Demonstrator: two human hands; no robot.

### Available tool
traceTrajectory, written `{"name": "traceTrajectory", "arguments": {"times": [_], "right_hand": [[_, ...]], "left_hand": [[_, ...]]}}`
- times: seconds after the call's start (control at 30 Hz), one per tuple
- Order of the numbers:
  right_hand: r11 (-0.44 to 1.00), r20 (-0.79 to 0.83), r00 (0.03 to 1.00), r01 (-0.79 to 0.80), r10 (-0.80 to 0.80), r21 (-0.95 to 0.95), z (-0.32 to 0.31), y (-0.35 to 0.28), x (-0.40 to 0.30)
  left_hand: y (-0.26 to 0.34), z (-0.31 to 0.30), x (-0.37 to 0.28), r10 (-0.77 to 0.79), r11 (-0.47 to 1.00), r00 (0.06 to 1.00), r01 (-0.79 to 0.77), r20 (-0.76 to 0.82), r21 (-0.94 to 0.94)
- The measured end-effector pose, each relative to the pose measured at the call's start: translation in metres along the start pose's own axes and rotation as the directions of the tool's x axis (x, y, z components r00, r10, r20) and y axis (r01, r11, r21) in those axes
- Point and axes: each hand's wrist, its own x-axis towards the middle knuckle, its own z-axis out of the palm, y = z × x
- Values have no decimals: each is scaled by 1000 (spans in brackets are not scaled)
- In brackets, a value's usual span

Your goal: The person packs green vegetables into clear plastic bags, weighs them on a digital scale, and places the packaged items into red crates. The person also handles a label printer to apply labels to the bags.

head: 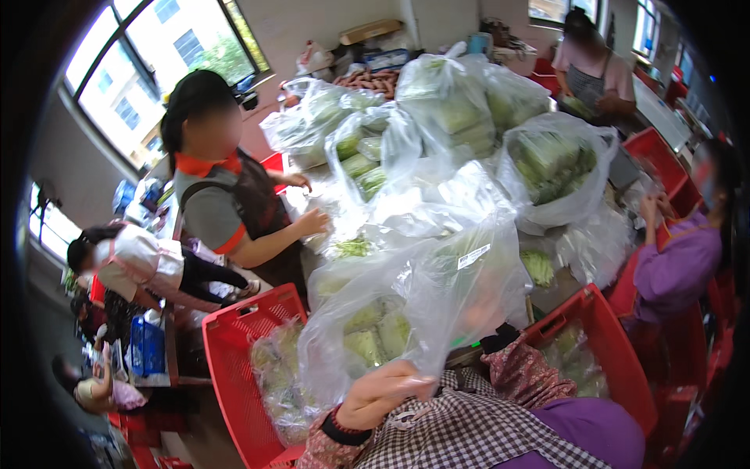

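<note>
My left hand (381,394) pinches the near edge of a large clear plastic bag (433,287), close to my checked apron. Wrapped packs of pale green vegetables (372,343) show through the plastic at its left part. My right hand (481,305) is a blurred shape seen through the bag's right side; only its dark cuff and flowered sleeve are plain, and its fingers are hidden. A white printed label (473,257) is on the plastic above that hand. Loose shredded green vegetable (353,247) lies beyond the bag on the table.
Red crates with wrapped vegetables flank me, one left (220,357), one right (630,363). Full bags of greens (448,99) crowd the table's far side, another (551,164) stands right. One co-worker (234,193) reaches in from the left; another (674,252) works at the right.
</note>
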Motion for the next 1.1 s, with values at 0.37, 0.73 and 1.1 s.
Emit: {"name": "traceTrajectory", "arguments": {"times": [0.37, 0.73, 1.1], "right_hand": [[964, 560, 790, -141, 248, -227, -97, 39, 28], [531, 111, 993, 72, 42, -844, -190, -38, 41], [959, 223, 965, -186, 138, 212, -181, -141, 51]], "left_hand": [[-71, -18, 65, 24, 565, 935, 280, -354, 776], [-12, -25, 75, 146, -30, 961, 240, -233, 970], [-29, 0, 83, -179, 959, 889, 253, -422, 126]]}}
